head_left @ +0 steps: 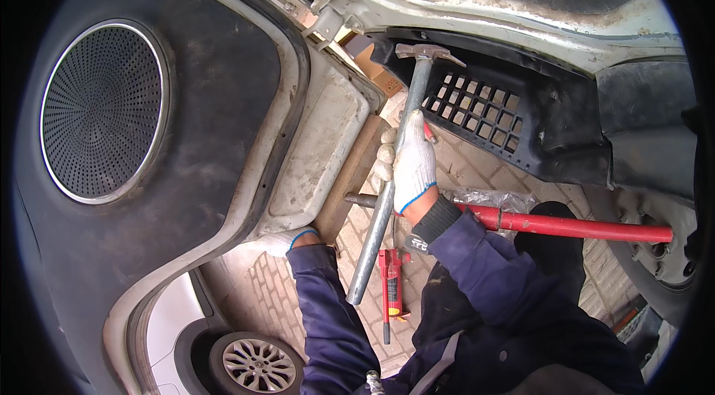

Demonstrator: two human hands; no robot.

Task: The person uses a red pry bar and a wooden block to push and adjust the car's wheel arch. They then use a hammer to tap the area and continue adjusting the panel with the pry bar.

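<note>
My right hand (415,164), in a white work glove with a blue cuff, is wrapped round the long grey metal handle of a hammer (423,82). The hammer's head is at the far end, close to a black plastic step with a square grid (477,108). My left hand (281,241), gloved the same way, is at the lower edge of an opened vehicle door (223,97). Its fingers are hidden by the door's edge. A wooden beam (354,179) lies along the door's bottom, between my two hands.
A red cylindrical rod (581,225) stretches right toward a wheel (666,253). Below the hammer, a red hand pump (392,287) is on the brick paving (275,291). Clear plastic wrap (495,198) lies behind the rod. Another car's wheel (257,365) shows at lower left.
</note>
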